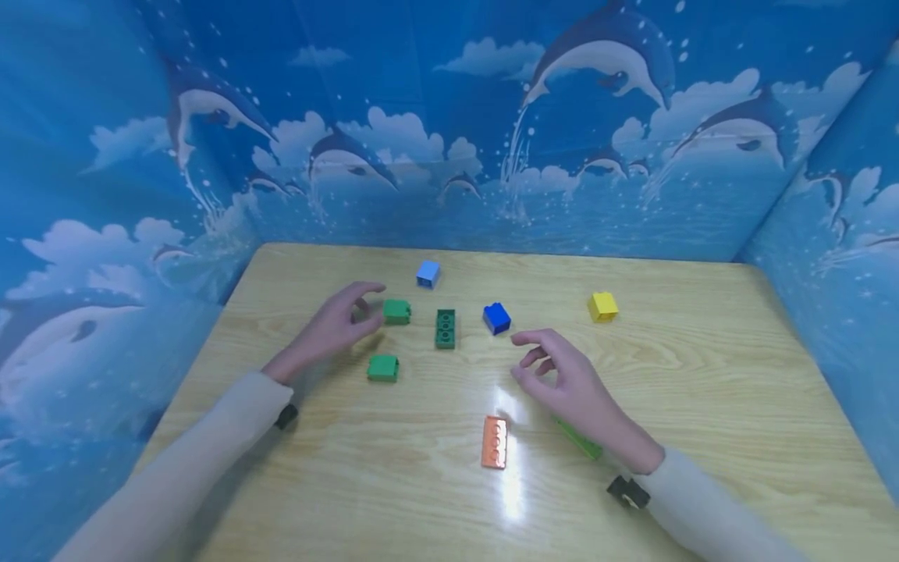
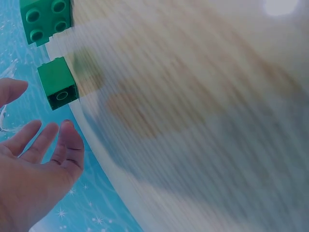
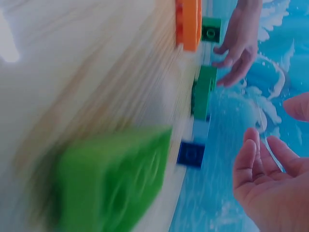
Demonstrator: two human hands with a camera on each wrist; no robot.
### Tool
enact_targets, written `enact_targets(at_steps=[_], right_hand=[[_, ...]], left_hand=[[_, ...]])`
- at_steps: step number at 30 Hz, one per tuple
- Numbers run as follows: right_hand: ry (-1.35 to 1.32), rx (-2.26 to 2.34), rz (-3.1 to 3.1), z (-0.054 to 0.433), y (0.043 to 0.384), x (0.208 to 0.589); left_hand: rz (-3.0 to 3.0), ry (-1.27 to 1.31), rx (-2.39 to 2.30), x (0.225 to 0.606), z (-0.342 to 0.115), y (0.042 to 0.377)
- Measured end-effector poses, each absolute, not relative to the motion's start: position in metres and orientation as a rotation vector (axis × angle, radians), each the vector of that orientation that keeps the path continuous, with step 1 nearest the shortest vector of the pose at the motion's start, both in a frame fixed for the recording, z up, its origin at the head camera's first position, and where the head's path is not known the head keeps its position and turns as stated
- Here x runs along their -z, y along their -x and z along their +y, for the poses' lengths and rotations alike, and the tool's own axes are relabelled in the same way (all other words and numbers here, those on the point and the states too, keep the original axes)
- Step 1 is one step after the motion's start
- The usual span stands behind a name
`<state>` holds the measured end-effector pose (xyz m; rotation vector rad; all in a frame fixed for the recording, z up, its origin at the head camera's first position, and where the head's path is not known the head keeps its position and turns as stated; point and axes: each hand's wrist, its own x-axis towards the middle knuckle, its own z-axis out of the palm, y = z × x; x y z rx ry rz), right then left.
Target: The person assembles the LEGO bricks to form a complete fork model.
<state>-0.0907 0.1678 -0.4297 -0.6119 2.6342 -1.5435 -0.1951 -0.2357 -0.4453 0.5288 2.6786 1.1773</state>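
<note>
My left hand (image 1: 340,318), thumb and fingers parted, is beside a small green block (image 1: 396,312). In the left wrist view a gap shows between the fingertips and that green block (image 2: 58,83). A second small green block (image 1: 383,368) lies nearer to me. To the right is a longer dark green block (image 1: 445,329). My right hand (image 1: 562,375) hovers with loosely bent fingers and nothing in them, close to a dark blue block (image 1: 496,318). Under its wrist lies a light green block (image 1: 581,441), partly hidden in the head view and large in the right wrist view.
An orange block (image 1: 495,442) with a row of studs lies near the front middle. Toward the back are a light blue block (image 1: 428,275) and a yellow block (image 1: 602,307). The wooden table (image 1: 730,375) is bordered by a dolphin-printed curtain (image 1: 449,156) behind and at both sides.
</note>
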Motion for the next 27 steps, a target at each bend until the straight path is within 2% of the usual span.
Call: enact_targets(at_steps=[8, 27], right_hand=[[0.696, 1.496, 2.52, 0.126, 0.095, 0.428], [0.637, 1.427, 2.314, 0.034, 0.11, 0.428]], left_hand=[[2.635, -0.518, -1.138, 0.447, -0.226, 0.204], [2.587, -0.558, -1.115, 0.453, -0.219, 0.215]])
